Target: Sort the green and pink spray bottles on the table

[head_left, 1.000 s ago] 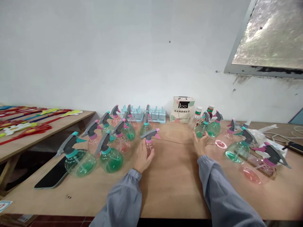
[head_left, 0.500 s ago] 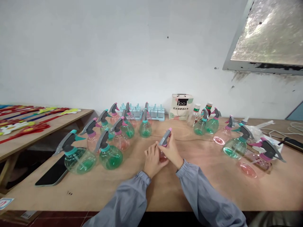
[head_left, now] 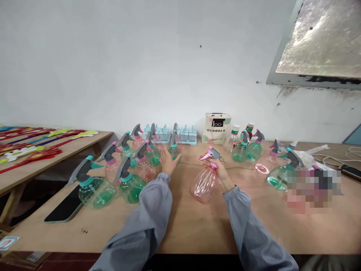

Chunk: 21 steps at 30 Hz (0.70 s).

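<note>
In my right hand [head_left: 222,174] is a clear pink spray bottle [head_left: 203,185], gripped around its grey and pink trigger head and neck. The bottle tilts, its base toward the lower left. My left hand [head_left: 168,161] is at a green spray bottle [head_left: 175,151] with a teal collar in the back middle. Its thumb stands apart from its fingers; whether it touches that bottle I cannot tell. Close to my left forearm stand another green spray bottle [head_left: 132,188] and a pink spray bottle [head_left: 145,168].
Several more spray bottles stand at left and right, including a green one [head_left: 97,194]. A black phone [head_left: 64,205] lies at left. Along the wall are pale blue molds [head_left: 187,136], a paper bag [head_left: 216,130] and a clear bottle [head_left: 231,139]. A blurred patch covers something at right.
My left hand has left the pink spray bottle and moved away to the back left. My right hand has turned that bottle, and its whole body now shows.
</note>
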Each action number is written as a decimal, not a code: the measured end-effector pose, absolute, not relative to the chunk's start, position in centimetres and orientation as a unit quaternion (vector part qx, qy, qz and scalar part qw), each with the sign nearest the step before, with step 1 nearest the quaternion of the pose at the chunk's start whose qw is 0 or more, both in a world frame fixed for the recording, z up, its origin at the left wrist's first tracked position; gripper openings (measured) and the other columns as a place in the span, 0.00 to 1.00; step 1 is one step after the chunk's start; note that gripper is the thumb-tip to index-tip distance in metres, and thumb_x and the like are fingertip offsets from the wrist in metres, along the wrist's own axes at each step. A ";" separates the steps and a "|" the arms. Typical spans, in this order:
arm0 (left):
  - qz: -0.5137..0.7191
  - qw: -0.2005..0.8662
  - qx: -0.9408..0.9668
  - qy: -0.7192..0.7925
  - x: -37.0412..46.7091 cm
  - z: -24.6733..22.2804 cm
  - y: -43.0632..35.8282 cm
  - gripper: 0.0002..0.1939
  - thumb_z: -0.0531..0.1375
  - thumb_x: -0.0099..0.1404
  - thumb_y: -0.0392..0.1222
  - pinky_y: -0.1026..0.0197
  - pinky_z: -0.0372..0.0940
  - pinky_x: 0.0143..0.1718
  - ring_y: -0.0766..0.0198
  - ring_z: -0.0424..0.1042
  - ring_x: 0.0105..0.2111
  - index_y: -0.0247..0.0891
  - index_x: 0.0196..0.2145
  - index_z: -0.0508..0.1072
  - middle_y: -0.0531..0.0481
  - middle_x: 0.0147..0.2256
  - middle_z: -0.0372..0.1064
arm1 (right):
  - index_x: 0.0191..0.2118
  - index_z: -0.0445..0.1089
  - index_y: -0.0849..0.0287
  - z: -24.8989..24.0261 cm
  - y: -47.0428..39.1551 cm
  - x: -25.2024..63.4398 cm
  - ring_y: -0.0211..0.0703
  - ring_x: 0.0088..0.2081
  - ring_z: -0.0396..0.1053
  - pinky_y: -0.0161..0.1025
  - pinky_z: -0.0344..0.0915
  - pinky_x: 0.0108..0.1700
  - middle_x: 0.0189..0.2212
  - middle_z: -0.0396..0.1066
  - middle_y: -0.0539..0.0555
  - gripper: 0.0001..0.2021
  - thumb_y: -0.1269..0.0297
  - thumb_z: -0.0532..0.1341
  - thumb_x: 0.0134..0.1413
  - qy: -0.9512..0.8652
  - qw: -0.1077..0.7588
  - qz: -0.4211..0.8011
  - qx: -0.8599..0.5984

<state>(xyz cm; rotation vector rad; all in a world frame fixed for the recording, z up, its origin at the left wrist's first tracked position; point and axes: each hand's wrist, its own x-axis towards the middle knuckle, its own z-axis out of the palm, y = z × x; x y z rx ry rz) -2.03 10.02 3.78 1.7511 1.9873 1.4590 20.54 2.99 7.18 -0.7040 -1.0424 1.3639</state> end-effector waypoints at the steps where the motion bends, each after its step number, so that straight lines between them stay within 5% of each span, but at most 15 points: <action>1: 0.461 0.057 0.591 0.659 -1.8 3.4 10.0 0.42 0.62 0.63 0.47 0.36 0.52 0.64 0.38 0.53 0.67 0.29 0.67 0.49 0.24 0.65 0.54 | 0.39 0.73 0.53 7.4 3.0 20.5 0.52 0.45 0.78 0.43 0.73 0.42 0.41 0.81 0.54 0.17 0.55 0.68 0.40 -0.457 0.590 0.595 -0.298; 8: 0.406 -0.004 0.630 0.662 -0.3 0.6 6.1 0.34 0.54 0.67 0.43 0.41 0.58 0.59 0.44 0.61 0.64 0.30 0.68 0.52 0.28 0.65 0.57 | 0.40 0.73 0.52 9.7 3.3 19.7 0.50 0.41 0.79 0.36 0.69 0.31 0.35 0.80 0.53 0.22 0.52 0.72 0.36 -0.495 0.569 0.585 -0.299; 14: 0.387 -0.028 0.646 0.658 -0.5 -0.1 3.6 0.34 0.53 0.68 0.45 0.42 0.60 0.56 0.43 0.64 0.60 0.33 0.68 0.53 0.29 0.63 0.60 | 0.26 0.68 0.54 10.5 2.8 18.6 0.40 0.27 0.72 0.33 0.63 0.26 0.22 0.73 0.47 0.19 0.49 0.74 0.34 -0.473 0.620 0.547 -0.305; 21: 0.376 -0.014 0.652 0.658 -0.5 0.2 3.1 0.35 0.53 0.68 0.46 0.41 0.59 0.56 0.44 0.66 0.58 0.34 0.69 0.51 0.31 0.64 0.59 | 0.28 0.70 0.53 10.3 2.6 18.3 0.45 0.33 0.76 0.36 0.67 0.30 0.24 0.74 0.49 0.20 0.47 0.73 0.35 -0.503 0.583 0.566 -0.294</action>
